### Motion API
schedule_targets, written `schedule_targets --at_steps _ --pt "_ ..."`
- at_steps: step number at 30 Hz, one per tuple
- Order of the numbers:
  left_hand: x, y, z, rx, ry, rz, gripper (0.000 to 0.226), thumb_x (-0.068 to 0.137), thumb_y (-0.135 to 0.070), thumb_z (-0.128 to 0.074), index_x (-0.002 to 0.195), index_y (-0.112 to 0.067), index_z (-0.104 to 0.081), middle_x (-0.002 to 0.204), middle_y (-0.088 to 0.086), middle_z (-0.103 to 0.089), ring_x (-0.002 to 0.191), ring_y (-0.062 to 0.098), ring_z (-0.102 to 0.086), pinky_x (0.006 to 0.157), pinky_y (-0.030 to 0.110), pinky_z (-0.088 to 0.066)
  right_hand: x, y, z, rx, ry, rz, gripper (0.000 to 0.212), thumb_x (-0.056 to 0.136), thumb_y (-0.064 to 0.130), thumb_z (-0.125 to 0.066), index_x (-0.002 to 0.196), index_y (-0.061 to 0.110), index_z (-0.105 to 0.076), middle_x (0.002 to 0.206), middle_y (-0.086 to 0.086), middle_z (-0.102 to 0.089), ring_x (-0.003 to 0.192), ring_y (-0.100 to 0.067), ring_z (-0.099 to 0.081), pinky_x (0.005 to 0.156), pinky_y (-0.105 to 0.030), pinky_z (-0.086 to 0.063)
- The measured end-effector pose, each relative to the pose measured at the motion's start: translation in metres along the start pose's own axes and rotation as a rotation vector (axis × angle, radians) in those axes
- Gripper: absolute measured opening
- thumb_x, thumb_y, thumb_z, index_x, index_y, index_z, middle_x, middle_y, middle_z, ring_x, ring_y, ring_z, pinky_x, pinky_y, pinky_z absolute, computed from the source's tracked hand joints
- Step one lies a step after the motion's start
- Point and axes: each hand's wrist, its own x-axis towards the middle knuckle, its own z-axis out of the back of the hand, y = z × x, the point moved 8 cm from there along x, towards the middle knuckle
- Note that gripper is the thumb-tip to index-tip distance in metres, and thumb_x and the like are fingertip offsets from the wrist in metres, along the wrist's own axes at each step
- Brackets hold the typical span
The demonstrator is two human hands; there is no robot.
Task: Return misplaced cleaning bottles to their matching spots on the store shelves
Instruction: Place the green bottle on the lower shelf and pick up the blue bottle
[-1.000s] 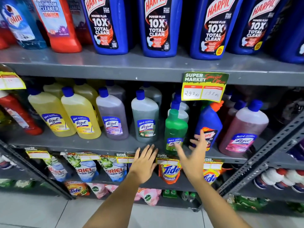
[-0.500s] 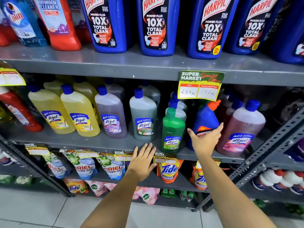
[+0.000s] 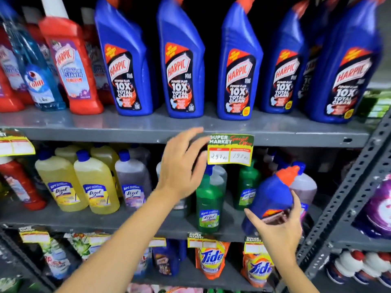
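Since half a second ago, when my right hand was only reaching for it, the small blue bottle with the orange cap has come off its place on the middle shelf and now sits in my grip, tilted to the left. My fingers wrap its lower body over the label, thumb on the near side, so that hand is clamped on the bottle. It hangs in front of the pinkish bottle at the right end of the row, just right of the green bottle.

My left hand has risen from the lower shelf edge and is now up by the edge of the top shelf, fingers spread and holding nothing, its fingertips just beside the green and yellow price tag. It is blurred with motion.

On the top shelf stands a row of tall blue bottles with the same orange caps and dark labels as the one I hold. To their left are a red bottle and a pale blue bottle. On the middle shelf, left of my raised arm, stand yellow bottles and a greyish purple bottle. Below are orange pouches of washing powder.
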Motion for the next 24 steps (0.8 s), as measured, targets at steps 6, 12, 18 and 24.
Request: schedule_targets --at_steps 6,12,18,24 --pt "0.049 0.034 -0.048 0.302 0.297 0.038 0.056 0.1 -0.046 -0.03 0.124 -0.007 -0.062 0.133 0.011 -0.06 0.121 0.028 -0.054 0.098 0.042 -0.039 0.029 0.105 0.049 0.193 -0.096 0.236 0.105 0.035 0.049 -0.089 0.128 0.046 -0.042 0.115 0.016 -0.061 0.103 -0.01 -0.06 0.095 -0.025 -0.049" --pt "0.048 0.03 -0.047 0.331 0.154 -0.026 0.041 0.098 -0.04 -0.047 0.107 -0.008 -0.071 0.106 0.006 -0.072 0.092 0.025 -0.067 0.073 0.039 -0.05 0.089 0.211 0.073 0.211 -0.221 0.451 0.104 0.046 0.057 -0.085 0.134 0.017 -0.045 0.116 0.019 -0.059 0.103 0.007 -0.057 0.096 -0.015 -0.043" --pt "0.047 0.03 -0.045 0.308 0.113 -0.012 0.039 0.097 -0.039 -0.048 0.105 -0.009 -0.072 0.103 0.005 -0.073 0.089 0.024 -0.068 0.07 0.041 -0.05 0.15 0.253 0.049 0.02 -0.211 0.351 0.105 0.047 0.066 -0.082 0.134 0.022 -0.043 0.123 0.013 -0.058 0.115 -0.015 -0.057 0.091 -0.025 -0.04" --pt "0.047 0.031 -0.045 0.336 0.115 0.027 0.044 0.097 -0.044 -0.044 0.105 -0.012 -0.073 0.108 0.006 -0.073 0.096 0.022 -0.068 0.076 0.037 -0.049 0.17 0.25 0.02 -0.163 -0.131 0.292 0.119 0.052 0.07 -0.078 0.147 0.018 -0.028 0.14 -0.004 -0.052 0.123 -0.031 -0.055 0.096 -0.05 -0.048"
